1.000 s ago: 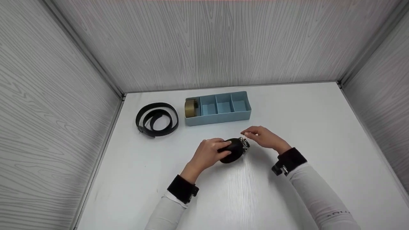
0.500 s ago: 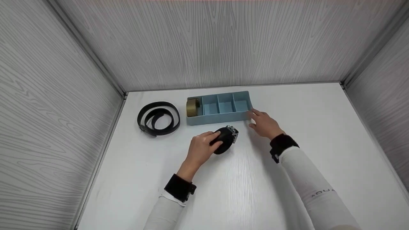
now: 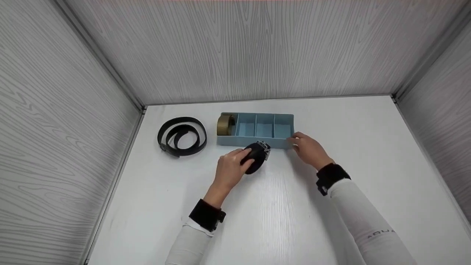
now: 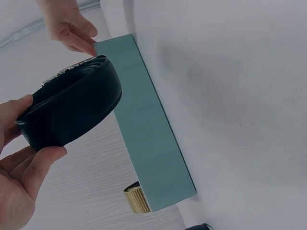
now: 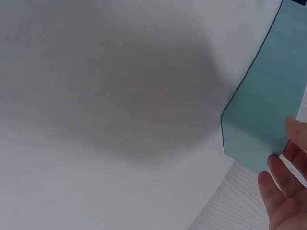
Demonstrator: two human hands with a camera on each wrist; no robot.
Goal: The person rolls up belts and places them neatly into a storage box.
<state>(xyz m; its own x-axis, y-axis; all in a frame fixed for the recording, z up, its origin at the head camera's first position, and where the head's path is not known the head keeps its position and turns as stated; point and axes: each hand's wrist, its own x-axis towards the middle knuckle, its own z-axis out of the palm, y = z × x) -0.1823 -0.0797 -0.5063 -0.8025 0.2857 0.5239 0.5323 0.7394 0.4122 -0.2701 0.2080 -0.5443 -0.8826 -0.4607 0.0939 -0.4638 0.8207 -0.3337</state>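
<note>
Though coiled, three belts; two hands, one box

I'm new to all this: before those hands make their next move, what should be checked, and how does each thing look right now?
1. Tightly rolled black belt secure in the hand: ok; the left hand pinches it.
2. Its shiny silver buckle fastened: cannot tell; it shows on the outside of the roll.
3. Pale-blue plastic divided box steadied: ok; the right hand grips its front right corner.
4. Gold-brown rolled band inside the box: ok; it sits at the left end.
5. Loosely coiled black belt rolled tightly: not ok; it lies on the white table with wide gaps between its turns.
</note>
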